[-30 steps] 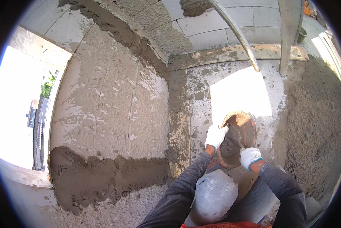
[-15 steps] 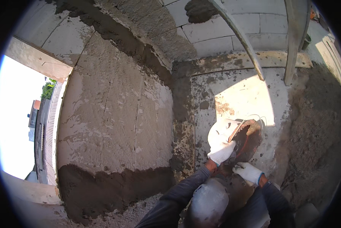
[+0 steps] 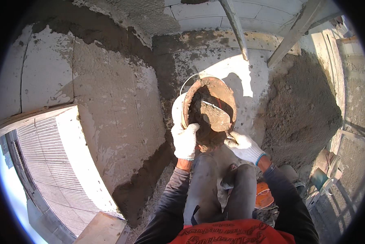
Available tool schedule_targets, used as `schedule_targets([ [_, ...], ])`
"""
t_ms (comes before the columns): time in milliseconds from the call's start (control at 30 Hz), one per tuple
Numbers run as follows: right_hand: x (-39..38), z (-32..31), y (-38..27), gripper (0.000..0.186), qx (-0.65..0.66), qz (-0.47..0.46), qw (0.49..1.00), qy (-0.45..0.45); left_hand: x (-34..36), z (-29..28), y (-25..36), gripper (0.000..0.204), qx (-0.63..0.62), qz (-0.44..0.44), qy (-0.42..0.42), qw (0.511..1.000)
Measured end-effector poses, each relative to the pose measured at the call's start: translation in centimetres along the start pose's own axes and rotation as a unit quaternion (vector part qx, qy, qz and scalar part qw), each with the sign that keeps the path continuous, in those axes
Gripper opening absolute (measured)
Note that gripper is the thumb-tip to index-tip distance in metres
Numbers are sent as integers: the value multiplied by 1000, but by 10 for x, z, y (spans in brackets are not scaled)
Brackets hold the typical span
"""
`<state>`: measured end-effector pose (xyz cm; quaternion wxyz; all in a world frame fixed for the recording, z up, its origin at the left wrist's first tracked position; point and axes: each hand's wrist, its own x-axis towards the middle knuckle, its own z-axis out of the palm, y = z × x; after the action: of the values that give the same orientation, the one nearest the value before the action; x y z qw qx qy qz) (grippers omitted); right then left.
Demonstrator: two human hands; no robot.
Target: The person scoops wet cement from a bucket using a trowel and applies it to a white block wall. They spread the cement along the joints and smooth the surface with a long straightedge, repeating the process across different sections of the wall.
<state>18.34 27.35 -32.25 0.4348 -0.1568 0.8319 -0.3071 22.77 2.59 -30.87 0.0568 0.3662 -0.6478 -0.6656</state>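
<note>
My gloved left hand (image 3: 185, 140) grips the left rim of a mortar-crusted bucket (image 3: 228, 97) with a wire handle, tilted so its opening faces me. Wet mortar (image 3: 198, 128) lines the inside. A flat trowel blade (image 3: 215, 117), coated in mortar, lies within the opening. My gloved right hand (image 3: 242, 147), at the bucket's lower right, is closed on the trowel's handle, which the fingers mostly hide. My legs are below the bucket.
A window opening (image 3: 60, 162) and partly plastered wall (image 3: 105, 101) are on the left. Two leaning posts (image 3: 236, 30) stand beyond the bucket. A mortar heap (image 3: 300, 105) covers the right floor. An orange bucket (image 3: 263, 194) and other containers (image 3: 327, 175) sit lower right.
Both hands, with the bucket and trowel, have risen and moved left in the view. The bucket has tipped toward me and the trowel blade now shows inside it. The view has shifted.
</note>
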Motion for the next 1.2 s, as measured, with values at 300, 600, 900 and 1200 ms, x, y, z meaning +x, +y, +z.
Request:
schedule_targets([
  [300, 45, -17, -65, 40, 105, -40, 993, -33, 24, -33, 36, 65, -108, -30, 114, 987],
  [600, 121, -7, -66, 33, 496, 31, 849, -180, 54, -54, 16, 59, -106, -143, 278, 944],
  [900, 226, -43, -120, 34, 538, -61, 787, 295, 73, -71, -99, 45, -135, -172, 309, 926],
  [1200, 459, 59, -113, 34, -47, -273, 913, 299, 116, -36, -202, 56, -74, -96, 242, 963],
])
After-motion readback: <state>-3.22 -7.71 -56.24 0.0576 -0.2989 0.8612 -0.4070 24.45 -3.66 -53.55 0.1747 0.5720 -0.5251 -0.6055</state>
